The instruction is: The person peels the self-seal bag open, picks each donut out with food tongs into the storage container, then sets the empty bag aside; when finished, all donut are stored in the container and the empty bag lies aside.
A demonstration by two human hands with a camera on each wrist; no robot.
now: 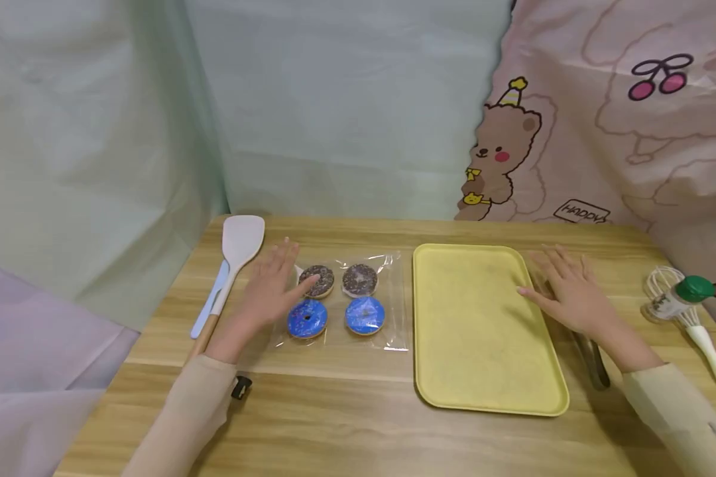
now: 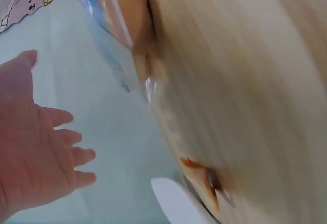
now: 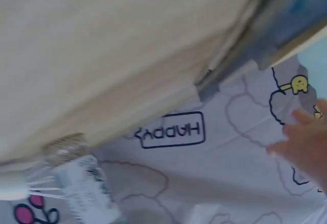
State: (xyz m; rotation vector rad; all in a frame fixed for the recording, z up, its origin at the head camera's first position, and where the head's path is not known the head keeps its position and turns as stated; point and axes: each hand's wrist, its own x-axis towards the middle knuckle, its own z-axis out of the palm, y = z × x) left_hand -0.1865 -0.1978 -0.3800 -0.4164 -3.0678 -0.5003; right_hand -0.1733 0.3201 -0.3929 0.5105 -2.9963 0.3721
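Hovering with fingers outstretched and nothing in its grasp, the left hand (image 1: pixel 265 285) is nearer the clear bag (image 1: pixel 395 305) of four doughnuts (image 1: pixel 364 316), which lies just to its right; the yellow tray (image 1: pixel 480 328) sits beyond, long axis running toward the person; the right hand (image 1: pixel 573 298), equally empty, fingers extended, hovers by its right edge, over a dark utensil (image 1: pixel 593 361).

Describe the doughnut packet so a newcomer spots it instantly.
On the wood-grain table, find the yellow tray. The clear packet lies just left of it. Unlike the white spatula farther left or the plain tray, it shows four doughnuts, two brown, two blue.
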